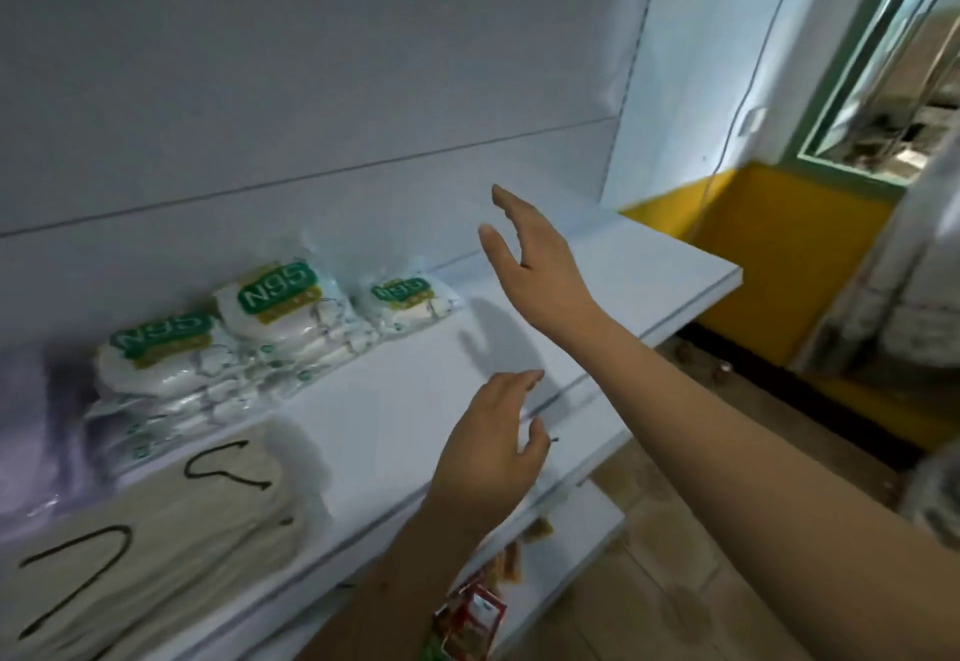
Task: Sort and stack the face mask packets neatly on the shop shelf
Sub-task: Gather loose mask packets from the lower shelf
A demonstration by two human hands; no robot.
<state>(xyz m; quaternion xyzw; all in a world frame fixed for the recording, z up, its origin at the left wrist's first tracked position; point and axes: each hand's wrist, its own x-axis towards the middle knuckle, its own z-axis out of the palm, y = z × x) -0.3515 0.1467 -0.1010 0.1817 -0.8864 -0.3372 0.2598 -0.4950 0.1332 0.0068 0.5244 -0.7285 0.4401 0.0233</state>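
Three stacks of N95 mask packets sit to the left of the hands: the nearest stack (156, 354), the middle stack (280, 307) and the small far stack (408, 302), closest to the right hand (540, 265). How many packets each holds cannot be told. Two beige masks with black ear loops lie nearer, left of the left hand (493, 447): one (228, 484) and another (104, 582). Two white shelves show: the upper shelf (415, 426) under both hands, a lower shelf (587, 530) beneath.

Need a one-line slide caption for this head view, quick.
Both hands, left hand and right hand, hover open and empty over the white shelf beside stacked N95 mask packets.
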